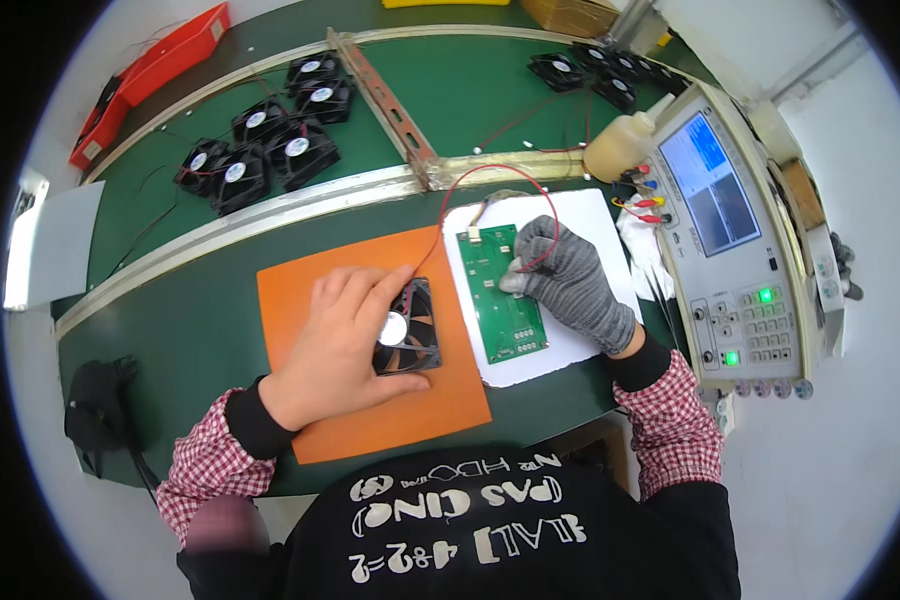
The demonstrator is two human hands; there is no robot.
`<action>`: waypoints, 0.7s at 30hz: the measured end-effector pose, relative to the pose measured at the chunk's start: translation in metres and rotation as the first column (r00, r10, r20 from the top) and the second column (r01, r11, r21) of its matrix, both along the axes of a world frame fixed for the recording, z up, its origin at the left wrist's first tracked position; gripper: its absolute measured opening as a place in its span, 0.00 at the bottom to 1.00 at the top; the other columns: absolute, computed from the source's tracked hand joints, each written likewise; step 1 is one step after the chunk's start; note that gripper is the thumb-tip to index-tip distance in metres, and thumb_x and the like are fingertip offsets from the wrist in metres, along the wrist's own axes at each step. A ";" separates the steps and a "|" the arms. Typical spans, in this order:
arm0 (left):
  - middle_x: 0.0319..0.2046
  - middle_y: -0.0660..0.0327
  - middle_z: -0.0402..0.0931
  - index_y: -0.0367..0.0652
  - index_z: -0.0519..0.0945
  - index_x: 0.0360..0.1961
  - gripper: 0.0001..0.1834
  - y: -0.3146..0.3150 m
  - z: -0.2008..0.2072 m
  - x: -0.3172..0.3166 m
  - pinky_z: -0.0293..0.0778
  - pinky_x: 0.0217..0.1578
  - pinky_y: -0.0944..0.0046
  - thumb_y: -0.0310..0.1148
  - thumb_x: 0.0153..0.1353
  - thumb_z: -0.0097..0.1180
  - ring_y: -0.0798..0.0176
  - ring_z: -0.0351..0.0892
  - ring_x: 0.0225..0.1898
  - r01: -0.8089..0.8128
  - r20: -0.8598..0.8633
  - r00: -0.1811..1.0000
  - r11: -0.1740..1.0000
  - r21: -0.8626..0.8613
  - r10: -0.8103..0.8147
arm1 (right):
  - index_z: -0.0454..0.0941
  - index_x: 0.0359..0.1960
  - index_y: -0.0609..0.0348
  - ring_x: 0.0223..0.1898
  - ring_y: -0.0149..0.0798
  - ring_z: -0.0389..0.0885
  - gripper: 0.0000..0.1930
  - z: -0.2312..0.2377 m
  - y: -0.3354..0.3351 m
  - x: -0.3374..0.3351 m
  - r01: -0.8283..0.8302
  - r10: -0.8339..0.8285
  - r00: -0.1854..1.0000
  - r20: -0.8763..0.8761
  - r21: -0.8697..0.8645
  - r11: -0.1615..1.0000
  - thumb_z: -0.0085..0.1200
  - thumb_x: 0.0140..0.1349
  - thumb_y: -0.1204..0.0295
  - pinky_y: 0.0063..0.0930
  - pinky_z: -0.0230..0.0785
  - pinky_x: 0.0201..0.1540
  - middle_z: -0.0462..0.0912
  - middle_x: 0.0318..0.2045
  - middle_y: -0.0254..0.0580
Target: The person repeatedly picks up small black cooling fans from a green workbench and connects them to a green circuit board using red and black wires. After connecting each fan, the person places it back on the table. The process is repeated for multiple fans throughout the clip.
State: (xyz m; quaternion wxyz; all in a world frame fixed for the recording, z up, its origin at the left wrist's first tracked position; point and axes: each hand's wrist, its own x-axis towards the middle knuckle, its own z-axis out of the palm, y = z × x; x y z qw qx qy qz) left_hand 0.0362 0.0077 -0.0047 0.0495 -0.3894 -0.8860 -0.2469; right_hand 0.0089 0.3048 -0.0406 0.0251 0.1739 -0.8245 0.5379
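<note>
My bare left hand (338, 345) is closed round a black cooling fan (425, 325), fingers over its far side and thumb along its near edge. The fan lies flat on an orange mat (390, 430). From it a red wire (490, 168) arcs up and over to my right hand (575, 283), which wears a grey knit glove. The right fingertips pinch the wire's end against a green circuit board (485, 310); any plug there is hidden by the fingers. A white connector with a short cable (474, 234) sits at the board's far end. White foam (600, 225) lies underneath.
Several black fans (295, 147) stand behind a metal rail (240, 217) at the back left, more (610, 75) at the back right. A test instrument (725, 230) with a lit screen flanks the right side. Beside it are a plastic bottle (620, 145) and tweezers (664, 300).
</note>
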 end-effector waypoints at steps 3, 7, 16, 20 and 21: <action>0.50 0.51 0.68 0.36 0.65 0.64 0.54 -0.001 -0.002 0.002 0.61 0.54 0.50 0.46 0.37 0.77 0.46 0.66 0.53 -0.011 -0.013 1.000 1.000 0.024 0.011 | 0.77 0.31 0.62 0.38 0.38 0.78 0.12 -0.006 0.003 -0.003 -0.038 0.050 0.987 -0.153 0.083 0.996 0.70 0.49 0.76 0.29 0.73 0.44 0.75 0.36 0.38; 0.49 0.55 0.75 0.36 0.73 0.59 0.44 -0.003 0.012 0.005 0.65 0.49 0.55 0.45 0.41 0.74 0.52 0.72 0.46 0.042 -0.439 0.898 0.999 -0.002 -0.039 | 0.78 0.31 0.63 0.39 0.41 0.78 0.12 -0.005 0.003 -0.001 -0.013 0.045 0.980 -0.194 0.162 0.987 0.70 0.49 0.75 0.32 0.72 0.46 0.76 0.35 0.41; 0.47 0.49 0.78 0.26 0.74 0.55 0.52 -0.031 0.076 0.047 0.70 0.45 0.55 0.61 0.38 0.72 0.49 0.77 0.44 0.174 0.257 0.872 0.755 0.632 -0.416 | 0.78 0.31 0.64 0.39 0.42 0.77 0.12 -0.004 0.002 -0.004 -0.059 0.081 0.986 -0.145 0.153 0.987 0.69 0.49 0.74 0.33 0.72 0.46 0.76 0.35 0.42; 0.44 0.41 0.79 0.28 0.68 0.60 0.60 -0.038 0.100 0.038 0.71 0.45 0.50 0.65 0.35 0.73 0.48 0.76 0.38 0.240 -0.031 0.970 0.933 0.268 -0.240 | 0.79 0.32 0.64 0.39 0.42 0.78 0.12 -0.008 0.009 -0.004 -0.055 0.078 0.984 -0.160 0.146 0.988 0.69 0.50 0.75 0.33 0.72 0.46 0.77 0.36 0.43; 0.42 0.37 0.78 0.26 0.68 0.60 0.56 -0.032 0.103 0.040 0.72 0.44 0.49 0.66 0.44 0.66 0.46 0.77 0.39 -0.105 0.648 0.726 0.894 0.435 -0.230 | 0.80 0.33 0.64 0.39 0.43 0.78 0.12 -0.009 0.013 -0.004 -0.047 0.076 0.979 -0.189 0.155 0.987 0.69 0.50 0.75 0.33 0.73 0.46 0.77 0.36 0.43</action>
